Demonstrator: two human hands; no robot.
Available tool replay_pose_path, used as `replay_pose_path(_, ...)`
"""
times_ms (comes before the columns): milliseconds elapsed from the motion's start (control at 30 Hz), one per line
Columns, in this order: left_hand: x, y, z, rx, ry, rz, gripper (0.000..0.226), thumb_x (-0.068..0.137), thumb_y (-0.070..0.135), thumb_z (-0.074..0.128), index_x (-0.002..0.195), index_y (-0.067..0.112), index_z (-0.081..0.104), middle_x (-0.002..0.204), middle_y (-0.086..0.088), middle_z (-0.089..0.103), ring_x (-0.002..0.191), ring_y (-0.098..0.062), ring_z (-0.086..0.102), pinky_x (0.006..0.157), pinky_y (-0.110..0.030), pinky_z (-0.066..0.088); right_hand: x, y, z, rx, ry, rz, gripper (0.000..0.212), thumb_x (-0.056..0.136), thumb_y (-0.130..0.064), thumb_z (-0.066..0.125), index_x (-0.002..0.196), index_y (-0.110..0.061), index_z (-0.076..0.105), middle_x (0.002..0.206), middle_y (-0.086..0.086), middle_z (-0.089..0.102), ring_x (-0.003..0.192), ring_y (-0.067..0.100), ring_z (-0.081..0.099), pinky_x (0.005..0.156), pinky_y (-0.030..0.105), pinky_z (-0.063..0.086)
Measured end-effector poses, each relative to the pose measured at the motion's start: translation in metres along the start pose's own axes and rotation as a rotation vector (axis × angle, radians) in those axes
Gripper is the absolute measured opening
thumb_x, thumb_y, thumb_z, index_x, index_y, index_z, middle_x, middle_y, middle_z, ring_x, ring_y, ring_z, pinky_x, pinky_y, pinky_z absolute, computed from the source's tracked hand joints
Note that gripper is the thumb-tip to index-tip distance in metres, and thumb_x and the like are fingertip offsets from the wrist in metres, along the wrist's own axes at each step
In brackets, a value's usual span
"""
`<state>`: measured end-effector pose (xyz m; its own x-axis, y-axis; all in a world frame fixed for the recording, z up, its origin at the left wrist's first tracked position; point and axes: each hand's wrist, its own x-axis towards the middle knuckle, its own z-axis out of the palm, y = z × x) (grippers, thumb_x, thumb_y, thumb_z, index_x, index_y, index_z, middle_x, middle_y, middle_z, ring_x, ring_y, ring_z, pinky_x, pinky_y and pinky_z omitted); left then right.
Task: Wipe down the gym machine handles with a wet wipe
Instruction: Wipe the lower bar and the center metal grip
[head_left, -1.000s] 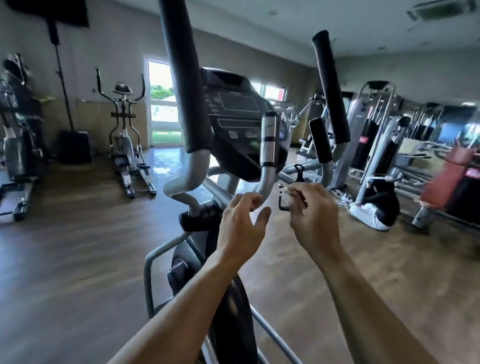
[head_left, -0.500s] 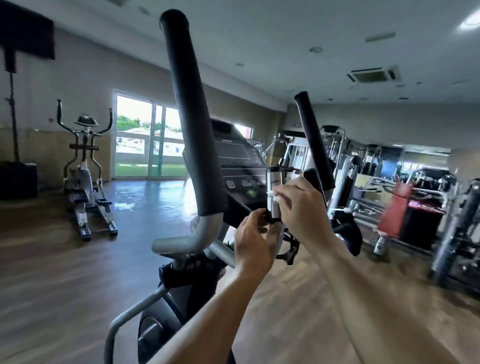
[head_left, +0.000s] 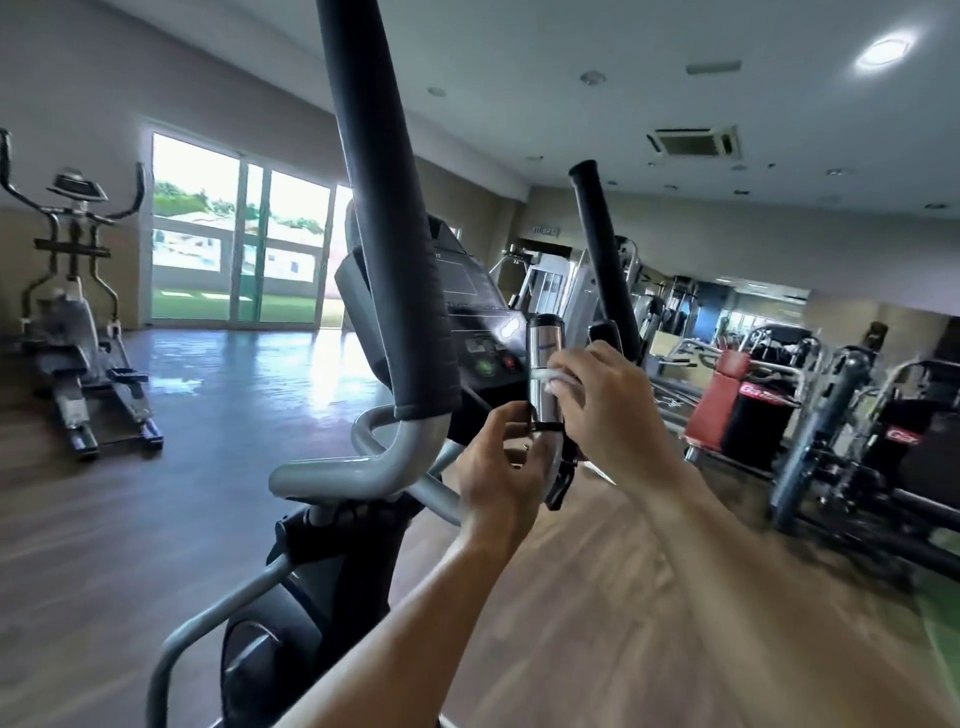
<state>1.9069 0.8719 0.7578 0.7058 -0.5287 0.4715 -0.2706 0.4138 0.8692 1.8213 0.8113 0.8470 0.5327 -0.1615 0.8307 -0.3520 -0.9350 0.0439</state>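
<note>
Two hands are at the short chrome handle (head_left: 544, 376) that stands upright in front of the console (head_left: 470, 312) of your elliptical machine (head_left: 332, 545). Your right hand (head_left: 605, 410) has its fingers curled round a white wet wipe (head_left: 558, 375) and presses it against the right side of the chrome handle, about midway up its length. The wipe shows only as a small white fold between your fingertips and the metal. Your left hand (head_left: 501, 480) pinches the same handle lower down, at the dark band near its base, thumb and forefinger closed on the tube. The wipe therefore sits above your left grip and inside your right one. Long black foam handles rise either side: left foam handle (head_left: 387, 223), right foam handle (head_left: 602, 260), neither touched. A second elliptical (head_left: 72, 322) stands well apart by the window (head_left: 234, 244).
</note>
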Motion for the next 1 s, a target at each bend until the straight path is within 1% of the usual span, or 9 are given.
replay_pose_path(167,0.005,0.001,-0.005,0.044,-0.036,0.005,0.024,0.082,0.027,0.072,0.103,0.035,0.061,0.087,0.012,0.072,0.071,-0.003,0.069,0.072,-0.029,0.058,-0.019,-0.005,-0.001,0.013,-0.142,-0.064,0.011,0.085,-0.014,0.070,0.095,-0.017,0.073,0.084,-0.002,0.054,0.070,0.012,0.057,0.065,0.028,0.051)
replay_pose_path(367,0.006,0.003,-0.008,0.050,-0.066,-0.008,0.027,0.081,0.031,0.073,0.105,0.036,0.061,0.090,0.012,0.072,0.070,-0.002,0.069,0.072,-0.024,0.057,0.011,-0.002,-0.004,-0.029,-0.125,-0.088,0.013,0.085,-0.013,0.070,0.097,-0.012,0.073,0.086,0.001,0.056,0.074,0.015,0.057,0.069,0.034,0.054)
replay_pose_path(500,0.011,0.004,-0.012,0.087,-0.103,-0.023,0.025,0.081,0.029,0.072,0.103,0.035,0.060,0.089,0.014,0.072,0.072,0.002,0.067,0.070,-0.016,0.050,-0.001,-0.006,-0.004,-0.056,-0.236,-0.134,0.008,0.086,-0.018,0.069,0.091,-0.014,0.074,0.084,0.000,0.053,0.070,0.017,0.058,0.064,0.038,0.054)
replay_pose_path(567,0.014,0.005,-0.013,0.091,-0.118,-0.029,0.025,0.080,0.031,0.073,0.101,0.034,0.061,0.089,0.013,0.072,0.073,0.001,0.068,0.070,-0.017,0.050,0.001,-0.002,-0.009,-0.057,-0.254,-0.112,0.009,0.085,-0.018,0.071,0.092,-0.014,0.075,0.083,0.001,0.054,0.068,0.017,0.059,0.064,0.031,0.054)
replay_pose_path(633,0.015,0.005,-0.013,0.078,-0.116,-0.043,0.025,0.079,0.033,0.074,0.101,0.033,0.062,0.089,0.012,0.072,0.073,-0.002,0.069,0.073,-0.023,0.054,0.009,0.003,-0.011,-0.051,-0.196,-0.066,0.015,0.083,-0.014,0.073,0.097,-0.013,0.075,0.083,0.000,0.057,0.070,0.013,0.058,0.068,0.010,0.045)
replay_pose_path(700,0.014,0.005,-0.011,0.066,-0.108,-0.048,0.025,0.080,0.033,0.074,0.102,0.032,0.061,0.089,0.011,0.073,0.072,-0.004,0.069,0.075,-0.028,0.057,0.012,0.003,-0.011,-0.023,-0.128,-0.025,0.018,0.082,-0.012,0.075,0.100,-0.013,0.074,0.083,-0.001,0.058,0.071,0.007,0.055,0.069,0.000,0.037)
replay_pose_path(767,0.013,0.004,-0.009,0.059,-0.109,-0.048,0.025,0.081,0.032,0.074,0.102,0.032,0.061,0.087,0.011,0.073,0.070,-0.005,0.070,0.077,-0.033,0.058,0.002,0.000,-0.008,-0.004,-0.116,-0.016,0.019,0.082,-0.010,0.074,0.101,-0.013,0.074,0.082,-0.001,0.058,0.068,0.005,0.053,0.070,-0.001,0.036)
replay_pose_path(900,0.015,0.004,-0.011,0.070,-0.116,-0.016,0.024,0.081,0.030,0.074,0.097,0.036,0.058,0.086,0.011,0.072,0.070,-0.004,0.070,0.078,-0.038,0.058,-0.020,-0.004,-0.011,0.039,-0.221,-0.033,0.017,0.083,-0.015,0.073,0.100,-0.016,0.075,0.081,-0.005,0.056,0.069,-0.005,0.052,0.069,0.000,0.037)
replay_pose_path(1000,0.014,0.005,-0.009,0.061,-0.110,-0.036,0.026,0.082,0.027,0.073,0.103,0.032,0.059,0.089,0.010,0.071,0.072,-0.006,0.070,0.080,-0.037,0.058,-0.004,0.004,-0.010,0.015,-0.151,-0.014,0.018,0.084,-0.013,0.072,0.102,-0.014,0.074,0.084,-0.002,0.059,0.072,0.002,0.055,0.073,0.001,0.038)
